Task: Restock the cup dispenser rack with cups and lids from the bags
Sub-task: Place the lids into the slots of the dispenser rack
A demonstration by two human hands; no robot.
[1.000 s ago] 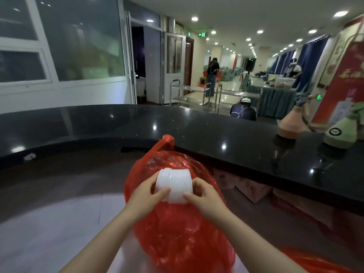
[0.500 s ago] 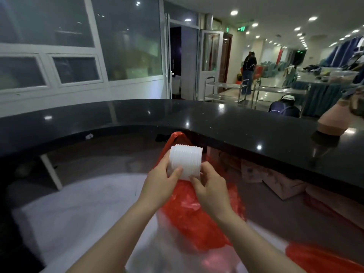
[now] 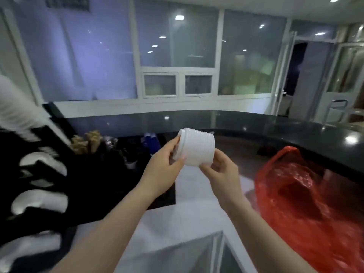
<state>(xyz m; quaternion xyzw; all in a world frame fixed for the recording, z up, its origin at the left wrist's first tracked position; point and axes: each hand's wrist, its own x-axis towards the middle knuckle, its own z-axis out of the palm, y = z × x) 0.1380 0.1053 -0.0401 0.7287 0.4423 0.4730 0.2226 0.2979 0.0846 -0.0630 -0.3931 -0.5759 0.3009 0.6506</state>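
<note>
Operator: Rack (image 3: pixel 39 184) position?
Tech: Far left, black, white cup rims showing in its slots.
Operator: Lid stack (image 3: pixel 195 147)?
Tech: Centre, held on its side above the white counter (image 3: pixel 197 203). Left hand (image 3: pixel 163 170) grips its left end; right hand (image 3: pixel 220 172) pinches its right end from below.
Operator: Bag (image 3: pixel 307 196)?
Tech: Red, near right, apart from both hands.

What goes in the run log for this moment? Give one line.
stage: carrying | held: lid stack | left hand: grips | right hand: grips | red bag: right | rack: left

Dim, bluish indoor light from ceiling spots, glare on glass, motion-blurred and distorted edges.
</note>
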